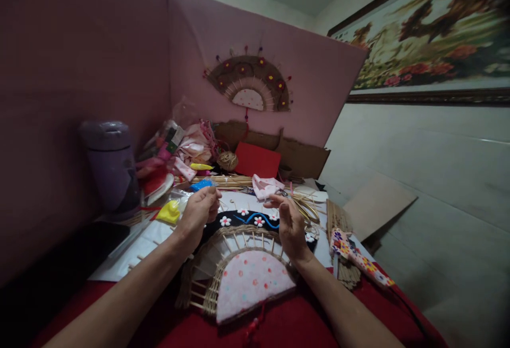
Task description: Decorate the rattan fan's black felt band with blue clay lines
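A half-round handmade fan point(223, 244) lies in front of me, woven of twine over thin sticks. Its pale centre panel point(255, 279) is dotted with red and blue. Along the black outer band point(215, 226) sit white flowers with red middles and a wavy blue strip point(255, 215). My left hand point(199, 212) is raised over the band's left part, fingertips pinched together; whatever they hold, if anything, is too small to make out. Above the band's right side, my right hand point(291, 226) has its fingers apart, with nothing visible in it. A red tassel point(253, 328) hangs at the fan's bottom.
A purple lidded bottle point(111, 170) stands at left. Yellow clay point(169, 212) and a blue packet point(202, 184) lie near my left hand. Behind are a twine ball point(228, 160) and red card point(257, 160). A flower-patterned glue gun point(360, 260) lies right. Another fan point(251, 82) hangs behind.
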